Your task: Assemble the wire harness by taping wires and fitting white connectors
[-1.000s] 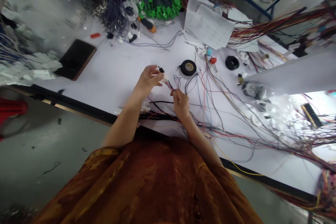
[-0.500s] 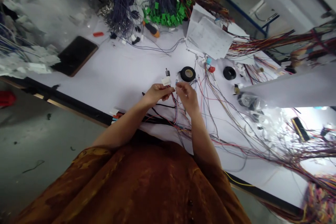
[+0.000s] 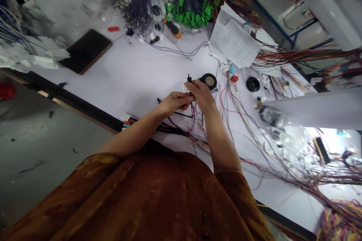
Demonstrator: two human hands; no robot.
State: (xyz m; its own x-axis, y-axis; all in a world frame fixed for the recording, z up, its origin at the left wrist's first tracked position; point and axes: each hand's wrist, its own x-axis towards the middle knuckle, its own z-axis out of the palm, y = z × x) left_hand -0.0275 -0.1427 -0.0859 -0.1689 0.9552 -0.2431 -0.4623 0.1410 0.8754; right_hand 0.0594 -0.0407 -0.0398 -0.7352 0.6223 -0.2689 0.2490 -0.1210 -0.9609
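My left hand pinches a small white connector with thin coloured wires trailing down from it. My right hand is closed right beside it, fingertips pinched on the connector end and its wires. A small black connector sticks up just above the fingers. Both hands meet over the white table, just left of a black tape roll.
Loose coloured wires spread over the table to the right. A second black tape roll, papers, a dark tablet, a purple wire bundle with green connectors and clear bags lie around. The table's dark front edge runs left.
My hands came together: the right hand rose from the wires up to the connector held in the left. The view shifted slightly.
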